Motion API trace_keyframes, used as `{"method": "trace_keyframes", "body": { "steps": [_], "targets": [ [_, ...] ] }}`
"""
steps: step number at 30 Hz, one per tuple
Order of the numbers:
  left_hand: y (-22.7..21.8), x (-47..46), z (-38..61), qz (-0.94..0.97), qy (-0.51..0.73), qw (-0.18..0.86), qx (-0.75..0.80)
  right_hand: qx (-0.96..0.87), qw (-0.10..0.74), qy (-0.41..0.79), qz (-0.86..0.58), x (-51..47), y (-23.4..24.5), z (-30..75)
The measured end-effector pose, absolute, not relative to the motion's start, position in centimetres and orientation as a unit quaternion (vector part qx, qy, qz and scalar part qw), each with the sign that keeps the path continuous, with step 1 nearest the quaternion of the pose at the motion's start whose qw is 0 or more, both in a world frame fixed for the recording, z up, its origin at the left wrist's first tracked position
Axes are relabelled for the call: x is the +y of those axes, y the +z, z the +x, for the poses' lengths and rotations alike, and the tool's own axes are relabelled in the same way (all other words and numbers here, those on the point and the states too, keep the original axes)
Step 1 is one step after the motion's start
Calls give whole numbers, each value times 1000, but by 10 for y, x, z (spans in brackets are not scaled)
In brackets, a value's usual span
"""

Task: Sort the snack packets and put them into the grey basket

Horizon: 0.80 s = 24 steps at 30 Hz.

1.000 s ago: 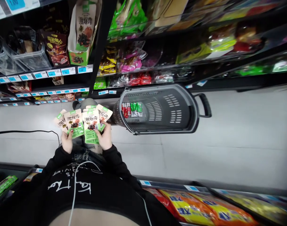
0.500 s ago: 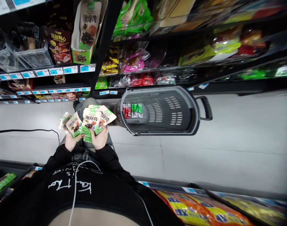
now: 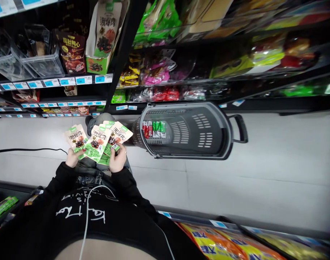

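Observation:
Several cream-and-green snack packets (image 3: pixel 99 139) are fanned out over my knees. My left hand (image 3: pixel 73 157) is closed on the lower edge of the packets at the left (image 3: pixel 76 136), its thumb on top. My right hand (image 3: pixel 118 159) grips the packets at the right (image 3: pixel 118 133), thumb in front and a ring on one finger. The middle packet overlaps both groups. To the right of my knees stands a grey shopping basket (image 3: pixel 181 156) with a black handle (image 3: pixel 242 128); small red packets (image 3: pixel 148 129) and green packets (image 3: pixel 159 129) lie at its near end.
Shelves (image 3: pixel 72 80) of packaged snacks run along the far side, with an upright box of similar packets (image 3: pixel 106 32). Behind me, another shelf holds yellow-orange bags (image 3: pixel 210 242). A black cable (image 3: pixel 29 149) crosses the tiled floor (image 3: pixel 251 151) at left.
My left hand has shifted left with its packets, spreading the fan wider. The middle packet has slid left and down. My right hand stays nearly in place.

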<state>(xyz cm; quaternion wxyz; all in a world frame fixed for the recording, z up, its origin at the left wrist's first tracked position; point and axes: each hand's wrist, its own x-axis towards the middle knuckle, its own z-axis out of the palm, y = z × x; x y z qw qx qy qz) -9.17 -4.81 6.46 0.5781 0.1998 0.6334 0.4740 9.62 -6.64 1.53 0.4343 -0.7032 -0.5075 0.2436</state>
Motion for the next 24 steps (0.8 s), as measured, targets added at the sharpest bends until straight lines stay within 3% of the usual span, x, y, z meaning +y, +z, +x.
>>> {"method": "trace_keyframes", "body": {
  "steps": [6, 19, 24],
  "targets": [
    [74, -39, -98, 94, 514, 591, 615, -474, 490, 223, -697, -68, 22, 100],
    [80, -19, -94, 119, 546, 571, 601, -434, 530, 266, -679, -69, 32, 123],
    [87, -16, -91, 121, 576, 554, 588, -414, 579, 171, -682, -61, 53, 129]
  ]
}}
